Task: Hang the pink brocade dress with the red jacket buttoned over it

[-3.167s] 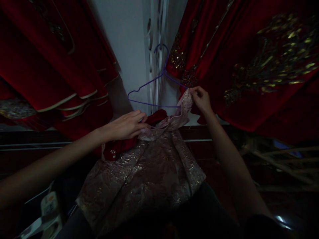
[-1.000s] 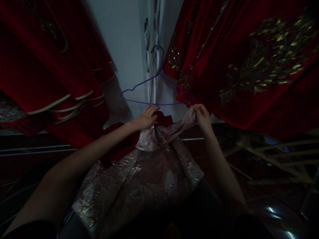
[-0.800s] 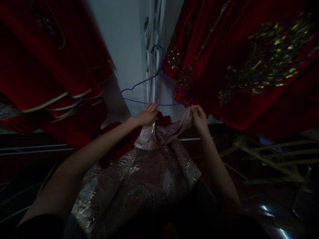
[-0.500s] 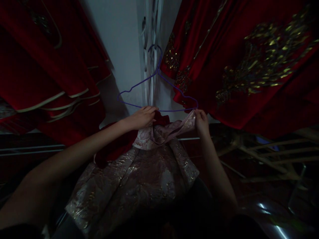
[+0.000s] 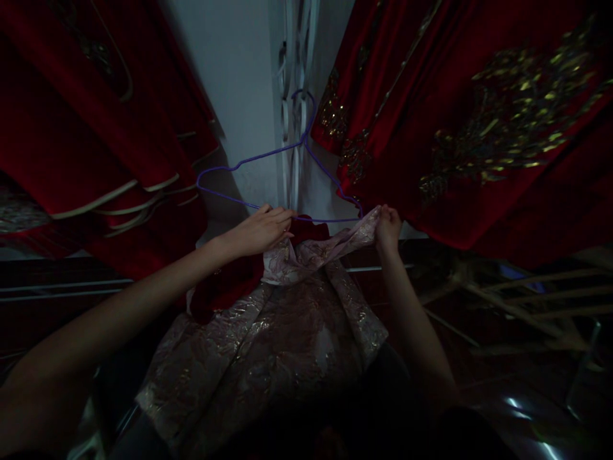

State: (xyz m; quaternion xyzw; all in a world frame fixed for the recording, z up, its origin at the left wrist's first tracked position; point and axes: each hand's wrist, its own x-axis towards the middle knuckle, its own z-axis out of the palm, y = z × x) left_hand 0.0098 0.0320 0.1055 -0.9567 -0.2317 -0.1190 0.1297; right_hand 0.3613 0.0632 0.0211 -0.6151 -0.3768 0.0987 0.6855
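A purple wire hanger (image 5: 268, 153) stands upright above a pale pink brocade dress (image 5: 287, 332) with shiny gold patterning, which spreads over my lap. My left hand (image 5: 265, 229) is closed around the hanger's lower bar, close to the dress top; its fingertips are partly hidden. With thumb and fingers, my right hand (image 5: 387, 225) pinches the dress's upper edge and stretches it out to the right, just beyond the hanger's right end. Dark red cloth (image 5: 230, 287) lies under my left forearm and shows behind the dress top.
Red garments with pale trim (image 5: 110, 191) hang at left. At right hangs a red garment with gold sequins (image 5: 517, 128). Between them are a pale wall (image 5: 230, 64) and a white metal scrollwork piece (image 5: 290, 147). A wooden rack-like frame (image 5: 517, 300) stands low at right.
The hanger has tilted and shifted left, its right end now inside my right hand's grip point. My left hand moved slightly left. My right hand keeps its pinch on the dress edge.
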